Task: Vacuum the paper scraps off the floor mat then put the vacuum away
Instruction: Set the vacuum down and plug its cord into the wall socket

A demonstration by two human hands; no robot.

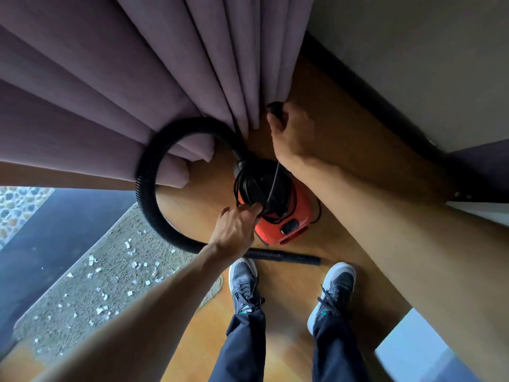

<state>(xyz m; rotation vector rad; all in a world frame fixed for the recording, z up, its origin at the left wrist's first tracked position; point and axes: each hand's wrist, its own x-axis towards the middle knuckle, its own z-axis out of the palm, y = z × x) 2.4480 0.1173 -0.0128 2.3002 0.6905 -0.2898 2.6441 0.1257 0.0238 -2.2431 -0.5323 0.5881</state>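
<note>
Red canister vacuum [289, 216] standing on the wooden floor [275, 340] near the mauve curtain [110, 78], just off the grey speckled floor mat's [82, 293] edge. The right hand [292, 133] held the black plug [275, 107] aloft, fingers closed round it, drawing the black power cord [274, 183] taut. The left hand [234, 230] pinched the coiled cord atop the vacuum, apparently to free the loops. White paper scraps [99, 270] littered the mat, none yet vacuumed.
</note>
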